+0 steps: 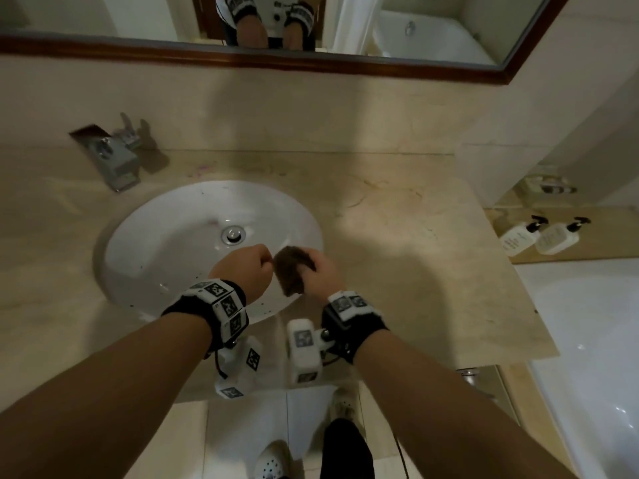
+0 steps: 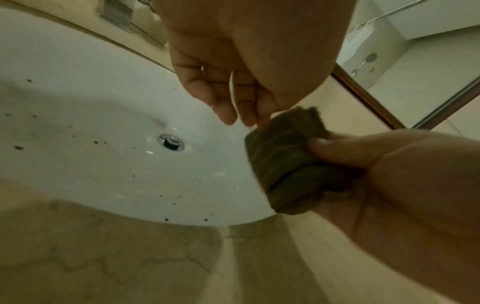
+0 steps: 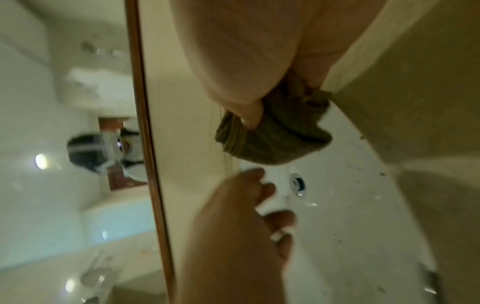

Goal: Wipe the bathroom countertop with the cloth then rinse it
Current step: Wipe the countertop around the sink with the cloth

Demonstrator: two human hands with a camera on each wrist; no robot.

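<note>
The right hand (image 1: 323,271) holds a folded brown cloth (image 1: 292,269) over the near right edge of the sink (image 1: 145,236), its thumb (image 2: 337,152) pressed against one face of the wad and the fingers curled round the other side. In the right wrist view the cloth (image 3: 272,133) bunches below the palm, with one fingertip (image 3: 250,118) dug into its folds. The left hand (image 1: 242,271) hangs just beside the cloth, above the basin, its fingers (image 2: 226,107) loosely curled downward and holding nothing; the tips come very close to the top corner of the cloth (image 2: 291,156), and whether they touch it is hard to tell from these angles. Both hands are over the sink rather than the countertop (image 1: 415,264), a beige marbled slab that surrounds the white oval basin. The basin carries scattered dark specks (image 2: 18,147) along its wall and near rim, and a chrome drain (image 1: 233,234) sits at its centre. A metal tap (image 1: 116,157) stands at the far left behind the sink. Above the back wall runs a mirror (image 1: 432,29) in a dark wooden frame, reflecting both wrists and a bathtub. Two white pump bottles (image 1: 539,236) lie on a ledge to the far right, well apart from the hands, beside the white tub (image 1: 587,340). Each wrist wears a black band with marker tiles (image 1: 221,305), and a white shoe (image 1: 273,461) shows on the tiled floor below.
</note>
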